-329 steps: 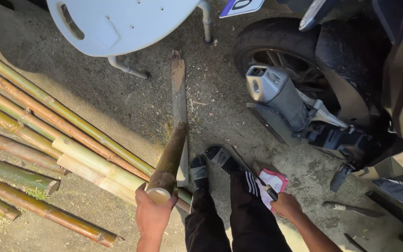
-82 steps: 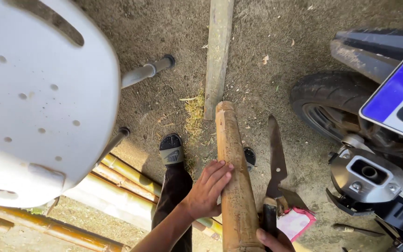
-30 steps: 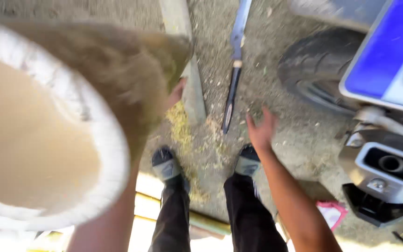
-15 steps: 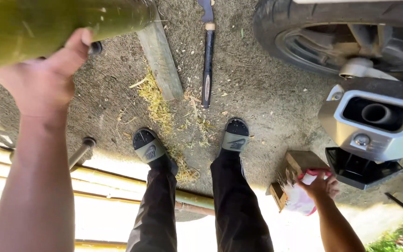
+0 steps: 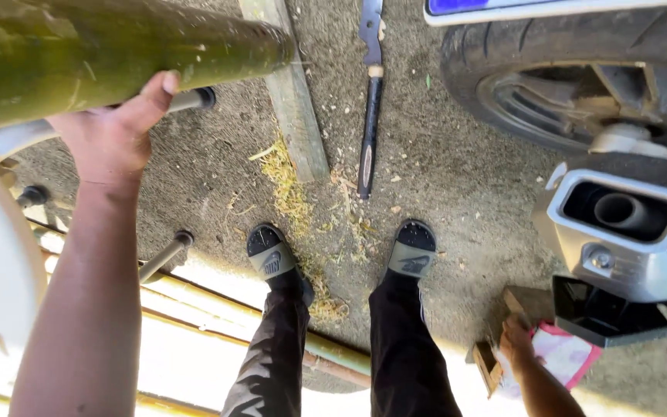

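While the person stands in sandals on gritty ground, their left hand (image 5: 113, 131) is raised, fingers wrapped under a thick green bamboo pole (image 5: 117, 54) held up near the camera. Right hand (image 5: 517, 340) hangs low by a pink cloth (image 5: 557, 355) & wood block; grip can't be made out. A long blade (image 5: 370, 100) lies ahead betw. the feet, beside a plank (image 5: 291, 100). Risk: one-handed hold could slip, dropping the pole onto feet or motorbike exhaust (image 5: 619, 232).

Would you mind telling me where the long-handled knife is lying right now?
In the head view the knife lies on the ground at top centre, just right of the wooden plank and left of the motorcycle wheel, ahead of the person's feet.
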